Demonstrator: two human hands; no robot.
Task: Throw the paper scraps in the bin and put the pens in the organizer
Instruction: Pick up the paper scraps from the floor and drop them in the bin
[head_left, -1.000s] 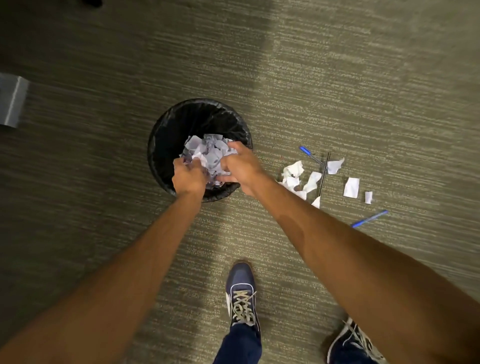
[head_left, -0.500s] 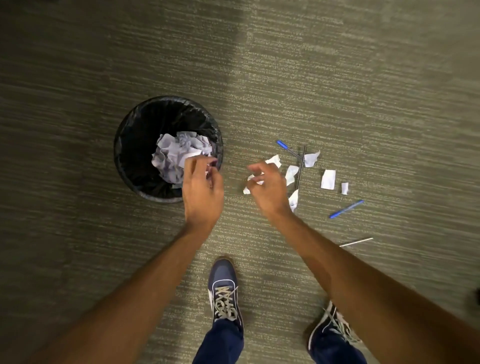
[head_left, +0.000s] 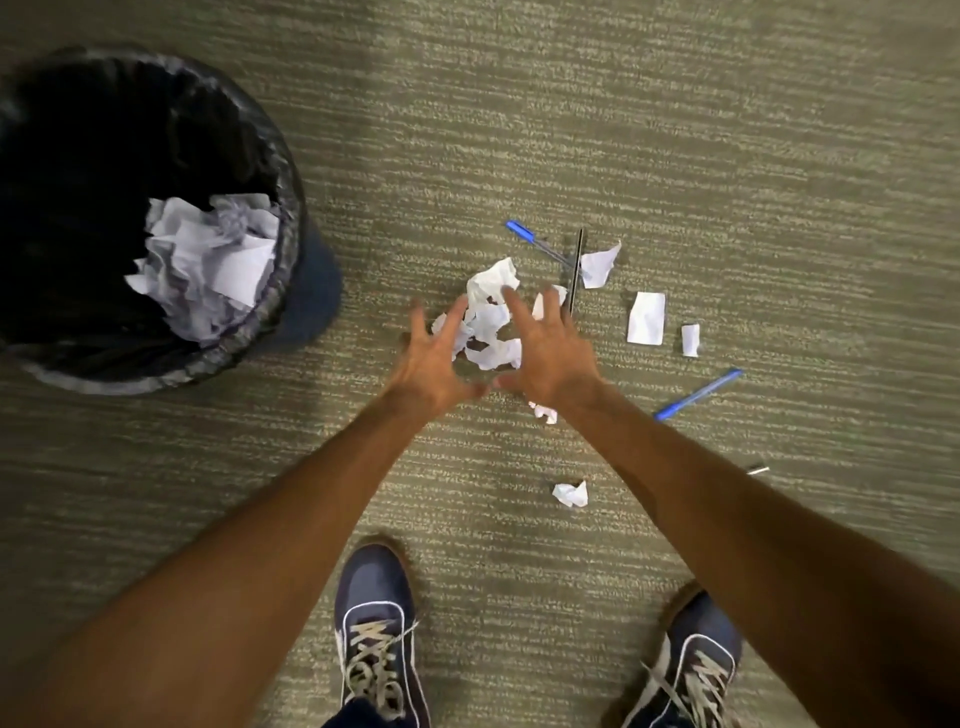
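A black bin (head_left: 283, 218) with a liner stands at the left, with crumpled white paper (head_left: 208, 265) inside. On the carpet lies a pile of white paper scraps (head_left: 491, 312). My left hand (head_left: 434, 364) and my right hand (head_left: 548, 348) hover over that pile, fingers spread, holding nothing. More scraps lie to the right (head_left: 645, 318), (head_left: 690, 340), (head_left: 600, 265) and nearer me (head_left: 570, 493). A blue-capped pen (head_left: 535, 241), a dark pen (head_left: 575, 270) and a blue pen (head_left: 697, 394) lie among them. No organizer is in view.
My two blue sneakers (head_left: 376, 634), (head_left: 696, 665) stand on the green-grey carpet (head_left: 675, 130) at the bottom. The tip of a thin silver object (head_left: 757, 470) shows beside my right forearm.
Both hands let go of the paper wad over the bin and moved right to the scrap pile. The view has come closer and shifted right; the bin now sits at the left edge.
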